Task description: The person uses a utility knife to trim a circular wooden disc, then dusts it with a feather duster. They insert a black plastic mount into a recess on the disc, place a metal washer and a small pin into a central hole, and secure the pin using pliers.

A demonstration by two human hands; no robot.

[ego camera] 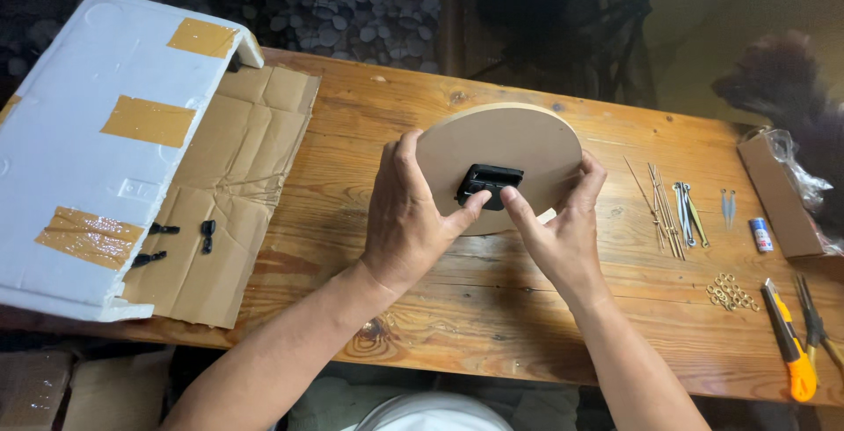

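A round disc [519, 145] is being held tilted above the table [492, 308] centre by both hands. The left hand [406, 216], at 9 o'clock, and right hand [558, 224], at 4 o'clock, are being curled around its rim, thumbs pressing the black box [488, 184].

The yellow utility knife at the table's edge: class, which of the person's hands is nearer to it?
Right. The right hand grips the round board's near side, closer to the yellow utility knife; the left hand holds the board's far side.
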